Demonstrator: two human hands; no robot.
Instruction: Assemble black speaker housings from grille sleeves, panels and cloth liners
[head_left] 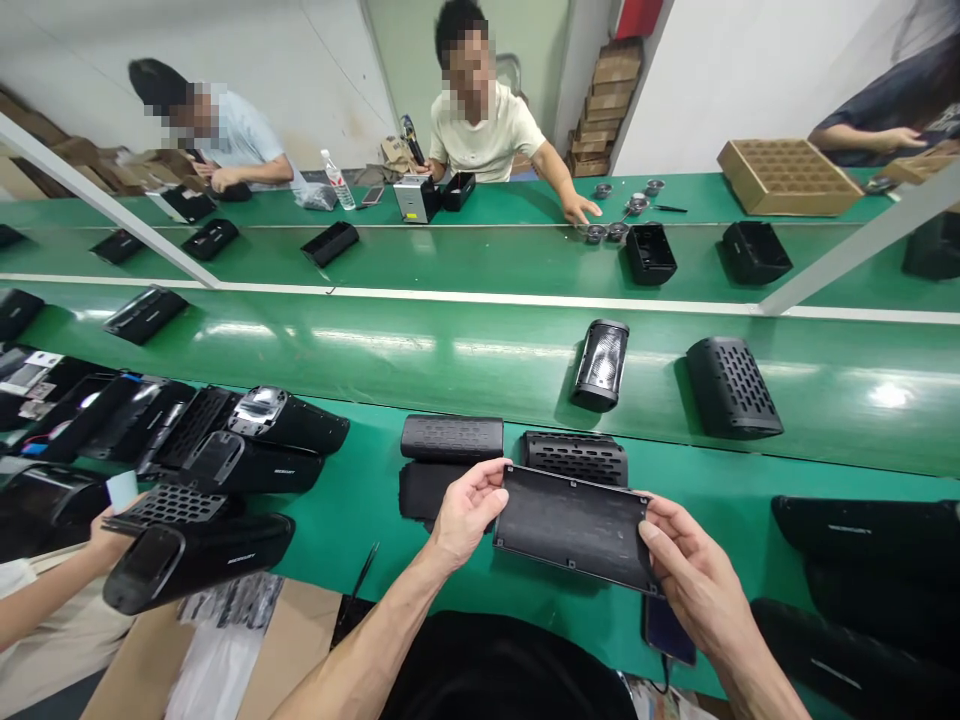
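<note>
Over the near part of the green table (360, 540), the two hands hold one black panel (574, 530) between them, close before the body. The left hand (469, 510) is almost closed and pinches the panel at its upper left corner; the thumb is in front and the fingers go behind the edge. The right hand (690, 560) grips the other end, half closed, with its thumb flat upon the face and its fingers bent around the edge. The panel is a little tilted, its right end lower in the view, and small tabs stand along its long edges.

Just beyond the panel lies a slotted grille (574, 455), and to the left of it a cover (452, 437). Near the right hand, a phone (667, 630) is partly hidden.

Farther away, on the green belt (450, 350), there are a shiny case (602, 365) and a slotted case (735, 385), well apart. At the left, a co-worker's hand (109, 540) touches a slotted plate (180, 507) beside many black cases (251, 465). Across the belt, another person (480, 135) stretches one arm to small round parts (595, 233), and a divided box (791, 175) stands to the right of these.
</note>
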